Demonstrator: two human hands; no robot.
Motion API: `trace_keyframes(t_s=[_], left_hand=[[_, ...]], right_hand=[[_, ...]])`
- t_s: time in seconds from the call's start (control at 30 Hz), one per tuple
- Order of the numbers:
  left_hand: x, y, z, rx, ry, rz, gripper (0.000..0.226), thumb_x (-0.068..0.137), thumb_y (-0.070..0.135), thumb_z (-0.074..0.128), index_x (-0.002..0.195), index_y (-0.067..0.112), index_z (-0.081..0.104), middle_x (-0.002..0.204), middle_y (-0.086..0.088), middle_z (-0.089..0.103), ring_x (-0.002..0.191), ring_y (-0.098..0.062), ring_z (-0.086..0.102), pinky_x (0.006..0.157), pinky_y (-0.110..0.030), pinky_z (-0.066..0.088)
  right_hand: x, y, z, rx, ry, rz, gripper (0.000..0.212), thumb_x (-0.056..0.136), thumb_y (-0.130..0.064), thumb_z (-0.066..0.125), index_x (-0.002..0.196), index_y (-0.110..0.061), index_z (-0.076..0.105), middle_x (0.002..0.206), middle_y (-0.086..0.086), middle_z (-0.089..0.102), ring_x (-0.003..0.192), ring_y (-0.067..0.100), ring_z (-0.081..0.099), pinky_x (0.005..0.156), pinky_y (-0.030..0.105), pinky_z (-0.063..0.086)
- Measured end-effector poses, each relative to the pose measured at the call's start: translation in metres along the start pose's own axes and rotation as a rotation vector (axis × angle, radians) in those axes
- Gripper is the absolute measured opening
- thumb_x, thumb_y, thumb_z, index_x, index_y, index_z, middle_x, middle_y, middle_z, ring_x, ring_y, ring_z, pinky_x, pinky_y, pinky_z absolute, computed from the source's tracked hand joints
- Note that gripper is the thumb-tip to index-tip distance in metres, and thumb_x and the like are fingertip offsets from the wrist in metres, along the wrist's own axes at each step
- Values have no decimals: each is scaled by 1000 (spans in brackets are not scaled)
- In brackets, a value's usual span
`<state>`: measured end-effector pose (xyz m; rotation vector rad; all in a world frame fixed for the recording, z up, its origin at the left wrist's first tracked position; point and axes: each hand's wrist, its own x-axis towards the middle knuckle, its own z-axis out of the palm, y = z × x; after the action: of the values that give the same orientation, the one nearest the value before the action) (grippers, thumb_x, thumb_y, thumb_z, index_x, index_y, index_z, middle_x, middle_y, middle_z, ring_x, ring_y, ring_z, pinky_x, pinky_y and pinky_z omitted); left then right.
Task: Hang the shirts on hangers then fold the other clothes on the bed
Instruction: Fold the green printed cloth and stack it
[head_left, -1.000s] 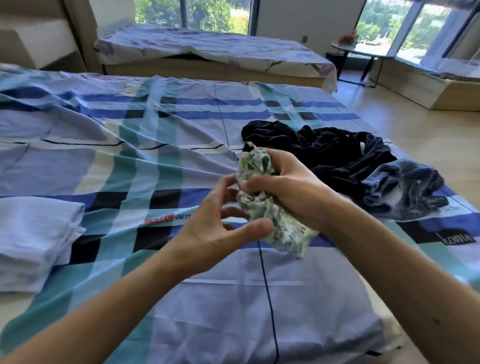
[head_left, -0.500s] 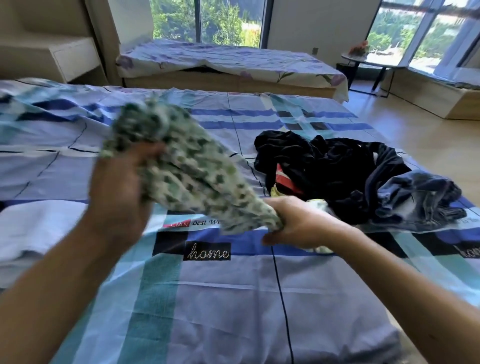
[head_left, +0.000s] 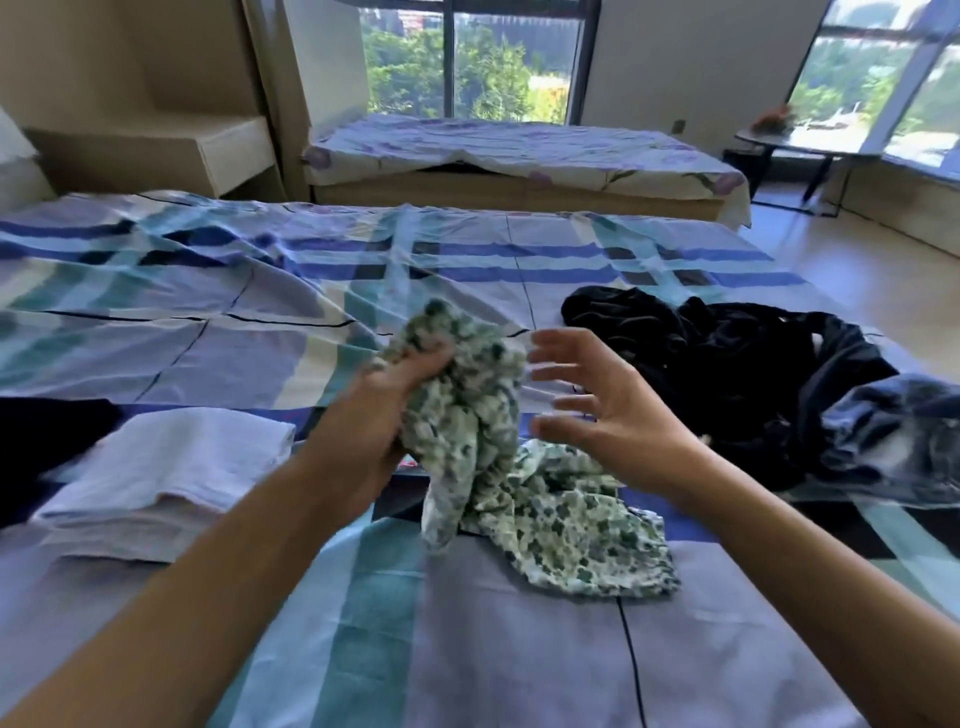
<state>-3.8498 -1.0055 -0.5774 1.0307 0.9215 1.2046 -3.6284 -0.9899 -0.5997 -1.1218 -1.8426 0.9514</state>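
Observation:
A green-and-white floral garment (head_left: 524, 499) is bunched at the middle of the bed (head_left: 467, 649). My left hand (head_left: 384, 415) grips its upper part and lifts it, while the lower part trails onto the sheet. Just right of the cloth my right hand (head_left: 597, 410) hovers with fingers spread, holding nothing. A heap of black clothes (head_left: 717, 364) lies on the right side of the bed, with a blue denim piece (head_left: 904, 441) against it. A folded white cloth (head_left: 171, 467) rests at the left.
A dark garment (head_left: 47, 436) lies at the far left edge beside the white cloth. A second bed (head_left: 519, 150) stands behind, under the window. A small round table (head_left: 810, 145) is at the back right, with wooden floor (head_left: 857, 280) right of the bed.
My right hand has let go of the floral garment and now hangs open beside it. My left hand has brought its bunched end down toward the middle, and the cloth's lower part has dropped onto the bed.

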Motion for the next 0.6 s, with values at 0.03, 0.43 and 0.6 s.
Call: trace_keyframes(t_s=[0.03, 0.43, 0.6], left_hand=[[0, -3, 1, 31, -41, -7, 22, 74, 24, 65, 91, 15, 76, 99, -8, 77, 86, -21, 74, 71, -29, 61], [2, -9, 2, 330, 252, 111, 29, 97, 26, 62, 81, 3, 67, 76, -9, 65, 65, -13, 63, 62, -21, 53], [22, 2, -17, 323, 350, 349, 20, 94, 18, 64, 89, 0, 73, 107, -4, 74, 101, -17, 66, 94, -31, 48]], right_hand=[[-1, -8, 4, 36, -39, -34, 60, 83, -18, 81, 134, -32, 53, 129, -11, 63, 123, 9, 59, 101, 36, 49], [-5, -23, 7, -107, 302, -232, 16, 93, -15, 70, 90, -24, 57, 93, -12, 67, 86, 9, 63, 77, 28, 49], [7, -14, -19, -63, 430, -155, 18, 99, -24, 63, 92, -11, 52, 62, -5, 49, 48, 6, 38, 48, 19, 32]])
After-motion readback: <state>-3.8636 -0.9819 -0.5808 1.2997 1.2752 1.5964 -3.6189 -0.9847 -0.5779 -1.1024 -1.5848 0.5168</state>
